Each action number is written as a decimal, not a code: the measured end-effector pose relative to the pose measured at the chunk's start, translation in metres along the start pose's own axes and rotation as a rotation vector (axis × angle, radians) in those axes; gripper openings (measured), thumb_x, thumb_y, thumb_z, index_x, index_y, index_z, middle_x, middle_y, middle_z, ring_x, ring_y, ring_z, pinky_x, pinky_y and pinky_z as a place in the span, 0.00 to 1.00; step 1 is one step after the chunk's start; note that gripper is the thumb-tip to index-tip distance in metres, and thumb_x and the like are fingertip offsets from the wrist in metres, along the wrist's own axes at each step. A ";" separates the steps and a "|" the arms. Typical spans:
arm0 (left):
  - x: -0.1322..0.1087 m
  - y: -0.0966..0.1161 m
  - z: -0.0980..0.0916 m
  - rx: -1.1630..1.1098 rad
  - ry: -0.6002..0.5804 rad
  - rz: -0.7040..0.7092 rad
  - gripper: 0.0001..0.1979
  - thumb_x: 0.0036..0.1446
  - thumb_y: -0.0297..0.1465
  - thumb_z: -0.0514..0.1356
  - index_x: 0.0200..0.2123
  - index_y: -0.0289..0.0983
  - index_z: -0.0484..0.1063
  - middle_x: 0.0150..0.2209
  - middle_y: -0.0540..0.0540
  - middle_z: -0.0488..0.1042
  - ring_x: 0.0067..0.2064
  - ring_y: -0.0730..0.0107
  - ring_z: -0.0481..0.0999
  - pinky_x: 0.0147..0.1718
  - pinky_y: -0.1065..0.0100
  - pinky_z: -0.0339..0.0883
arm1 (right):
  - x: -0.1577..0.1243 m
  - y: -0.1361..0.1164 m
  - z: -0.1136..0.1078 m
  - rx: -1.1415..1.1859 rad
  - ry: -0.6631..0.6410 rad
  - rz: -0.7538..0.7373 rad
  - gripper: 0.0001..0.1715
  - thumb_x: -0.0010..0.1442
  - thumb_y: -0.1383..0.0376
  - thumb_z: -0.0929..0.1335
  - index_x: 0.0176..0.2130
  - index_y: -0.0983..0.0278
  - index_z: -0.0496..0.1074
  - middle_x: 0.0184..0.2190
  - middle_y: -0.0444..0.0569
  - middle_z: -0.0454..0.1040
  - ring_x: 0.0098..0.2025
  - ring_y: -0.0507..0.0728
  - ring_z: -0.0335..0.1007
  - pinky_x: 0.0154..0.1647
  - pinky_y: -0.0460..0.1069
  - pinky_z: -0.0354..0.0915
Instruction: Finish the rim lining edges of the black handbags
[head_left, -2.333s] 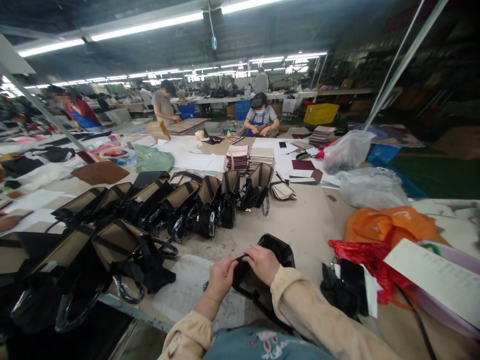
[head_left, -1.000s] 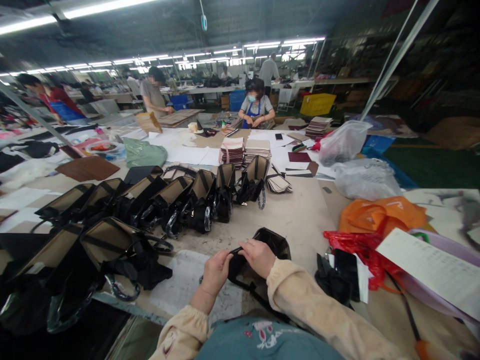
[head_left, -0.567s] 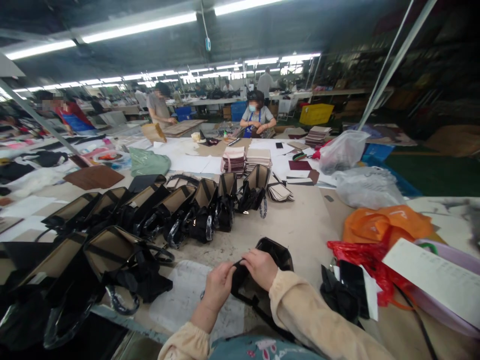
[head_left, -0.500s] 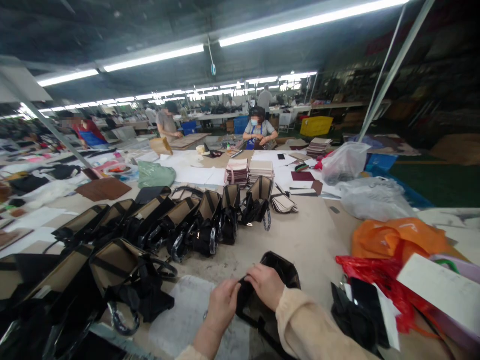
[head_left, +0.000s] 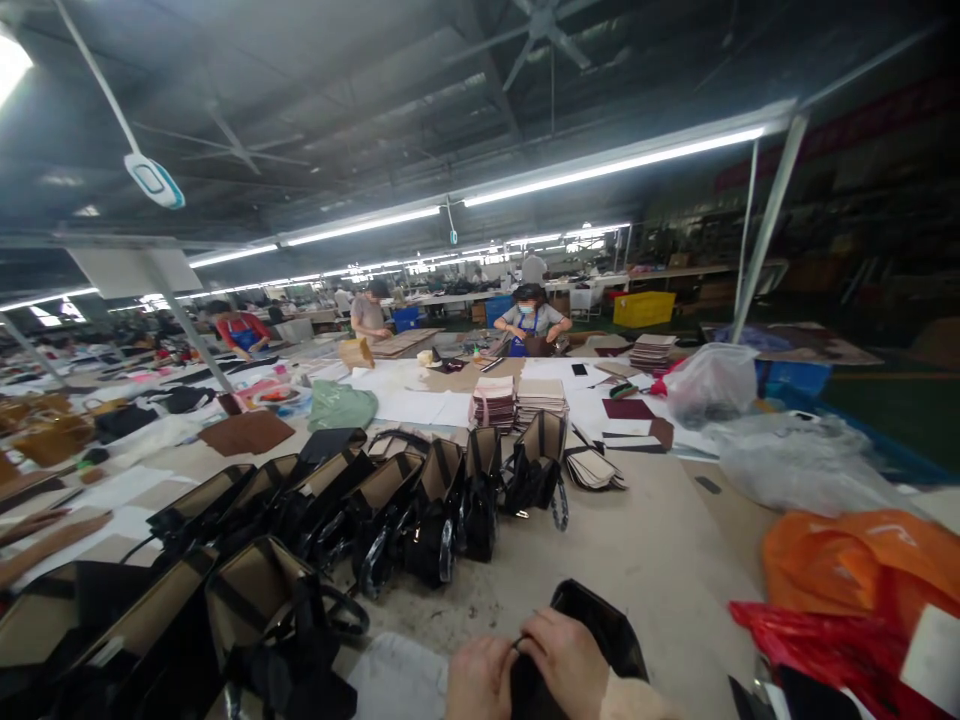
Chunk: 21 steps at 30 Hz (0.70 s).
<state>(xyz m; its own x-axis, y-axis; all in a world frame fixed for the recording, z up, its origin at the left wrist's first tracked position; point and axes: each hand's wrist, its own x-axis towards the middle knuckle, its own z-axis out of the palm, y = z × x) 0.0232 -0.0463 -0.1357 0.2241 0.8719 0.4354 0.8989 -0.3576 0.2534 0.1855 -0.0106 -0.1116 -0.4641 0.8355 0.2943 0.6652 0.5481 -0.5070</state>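
At the bottom edge of the view, my left hand (head_left: pixel 481 680) and my right hand (head_left: pixel 568 663) are both closed on the near rim of a small black bag (head_left: pixel 600 630) that stands on the worktable (head_left: pixel 652 550). The fingers of both hands pinch the bag's edge close together. The lower parts of both hands and the bag are cut off by the frame. A curved row of several black and tan bags (head_left: pixel 390 500) lies to the left and ahead of my hands.
Orange (head_left: pixel 862 560) and red (head_left: pixel 825 640) plastic bags lie at the right, clear plastic bags (head_left: pixel 795 460) beyond them. Stacks of cut panels (head_left: pixel 517 400) and white paper sheets sit mid-table. Other people (head_left: pixel 529 320) work at tables further back. A slanted metal post (head_left: pixel 765 230) stands at right.
The camera has tilted up, so my hands and the bag have slid to the bottom edge and more ceiling shows. My hands keep the same grip on the bag's rim.
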 end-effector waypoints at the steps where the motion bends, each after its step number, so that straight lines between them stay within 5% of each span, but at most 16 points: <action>1: 0.000 0.002 -0.002 -0.017 0.002 -0.014 0.11 0.56 0.26 0.50 0.26 0.40 0.69 0.23 0.47 0.73 0.28 0.67 0.73 0.25 0.69 0.63 | -0.001 -0.002 -0.004 -0.006 0.010 -0.005 0.08 0.56 0.72 0.65 0.33 0.61 0.72 0.29 0.46 0.72 0.33 0.54 0.70 0.33 0.45 0.63; 4: 0.002 0.008 -0.012 -0.058 -0.002 -0.066 0.12 0.57 0.27 0.50 0.26 0.39 0.70 0.24 0.47 0.73 0.29 0.67 0.73 0.27 0.70 0.63 | -0.004 -0.004 -0.016 -0.051 0.022 -0.007 0.13 0.54 0.71 0.67 0.41 0.62 0.70 0.30 0.44 0.73 0.32 0.53 0.69 0.34 0.46 0.63; 8: 0.006 0.008 -0.016 -0.104 -0.057 -0.109 0.13 0.60 0.30 0.49 0.27 0.38 0.71 0.26 0.46 0.73 0.31 0.67 0.72 0.30 0.68 0.63 | -0.005 0.004 -0.025 -0.082 -0.028 0.040 0.03 0.56 0.65 0.67 0.34 0.62 0.70 0.30 0.44 0.72 0.33 0.53 0.68 0.34 0.46 0.62; 21: 0.008 0.001 -0.012 -0.127 -0.096 -0.119 0.13 0.60 0.31 0.50 0.29 0.37 0.72 0.26 0.46 0.74 0.31 0.67 0.72 0.31 0.68 0.63 | 0.000 0.011 -0.021 -0.158 0.006 0.080 0.11 0.61 0.61 0.64 0.31 0.62 0.72 0.29 0.46 0.71 0.33 0.53 0.67 0.34 0.46 0.60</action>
<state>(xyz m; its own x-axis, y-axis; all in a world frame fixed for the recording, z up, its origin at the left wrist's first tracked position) 0.0216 -0.0443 -0.1215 0.1595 0.9363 0.3128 0.8678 -0.2841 0.4078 0.2050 -0.0043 -0.1002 -0.4028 0.8766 0.2631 0.7840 0.4788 -0.3951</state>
